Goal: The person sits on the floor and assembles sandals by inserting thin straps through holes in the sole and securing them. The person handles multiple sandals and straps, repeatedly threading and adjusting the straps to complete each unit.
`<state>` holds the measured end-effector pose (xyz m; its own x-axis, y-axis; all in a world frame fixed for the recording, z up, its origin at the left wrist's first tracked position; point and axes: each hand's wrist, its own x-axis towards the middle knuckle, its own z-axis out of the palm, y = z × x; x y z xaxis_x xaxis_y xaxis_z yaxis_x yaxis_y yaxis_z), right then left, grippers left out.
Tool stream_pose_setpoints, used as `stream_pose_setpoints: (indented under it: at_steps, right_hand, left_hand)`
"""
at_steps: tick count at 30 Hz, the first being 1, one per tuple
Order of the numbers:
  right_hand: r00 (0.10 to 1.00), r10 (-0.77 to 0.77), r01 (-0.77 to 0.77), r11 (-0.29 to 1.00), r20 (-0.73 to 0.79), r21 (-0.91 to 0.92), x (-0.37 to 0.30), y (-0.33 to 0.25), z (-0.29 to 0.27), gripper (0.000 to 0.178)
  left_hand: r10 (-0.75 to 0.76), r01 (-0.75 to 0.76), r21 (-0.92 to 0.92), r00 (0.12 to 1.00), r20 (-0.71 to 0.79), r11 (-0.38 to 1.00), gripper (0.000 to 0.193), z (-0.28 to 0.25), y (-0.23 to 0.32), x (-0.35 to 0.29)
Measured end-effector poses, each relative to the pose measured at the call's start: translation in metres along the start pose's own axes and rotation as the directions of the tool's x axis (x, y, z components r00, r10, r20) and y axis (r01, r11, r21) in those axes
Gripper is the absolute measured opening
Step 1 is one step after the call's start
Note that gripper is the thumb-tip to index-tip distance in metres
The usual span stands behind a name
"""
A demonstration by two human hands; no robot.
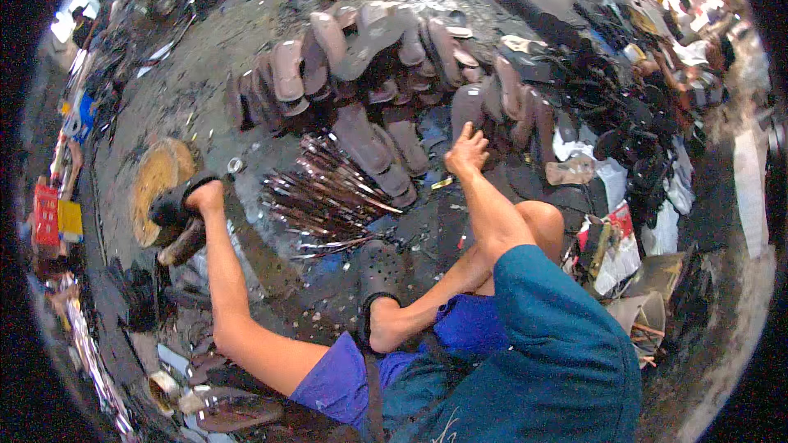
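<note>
My right hand (468,152) reaches forward past my raised right knee. Its fingers look spread, with the tips at the lower edge of a grey-brown shoe sole (469,107); whether they touch it I cannot tell. That sole leans upright beside several others (517,94) in a row. To the left, a curved row of similar soles (287,74) stands on the ground, and a few more soles (361,139) lie nearer me. A fan of shiny dark brown strips (328,193) is spread in front of my clog (382,271). My left hand is out of view.
A round wooden block (156,168) stands by my left foot's black clog (174,203). Dark scraps and footwear pieces (616,107) are heaped at the right, near white plastic bags (611,180). Red and yellow boxes (47,213) sit far left. Loose soles (234,408) lie at lower left.
</note>
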<state>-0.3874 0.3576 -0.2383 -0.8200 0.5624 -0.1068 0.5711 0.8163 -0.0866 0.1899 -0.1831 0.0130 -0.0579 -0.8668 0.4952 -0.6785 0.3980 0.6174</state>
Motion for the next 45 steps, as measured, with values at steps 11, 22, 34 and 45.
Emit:
stream_pose_setpoints:
  at_steps: [11, 22, 34, 45]
  right_hand:
    - [-0.229, -0.818, 0.654, -0.531, -0.528, 0.539, -0.328, -0.132, -0.077, 0.051]
    - [0.121, -0.968, 0.977, 0.155, 0.221, 0.143, -0.246, -0.156, 0.049, 0.022]
    - [0.179, -0.856, -0.341, 0.408, 0.484, 0.847, -0.319, -0.089, -0.145, 0.023]
    - [0.645, -0.632, -0.446, 0.143, 0.428, 0.884, -0.270, -0.025, -0.143, 0.028]
  left_hand:
    - [0.201, 0.615, -0.665, 0.652, 0.731, 0.423, 0.053, 0.181, 0.186, -0.072]
    - [0.278, -0.307, -0.052, 0.763, 0.584, 0.950, 0.073, 0.127, 0.100, -0.122]
    - [0.237, 0.765, -0.484, 0.421, 0.875, 0.426, 0.031, 0.228, 0.238, -0.120]
    - [0.045, 0.716, -0.629, 0.649, 0.760, 0.304, 0.026, 0.212, 0.187, -0.076]
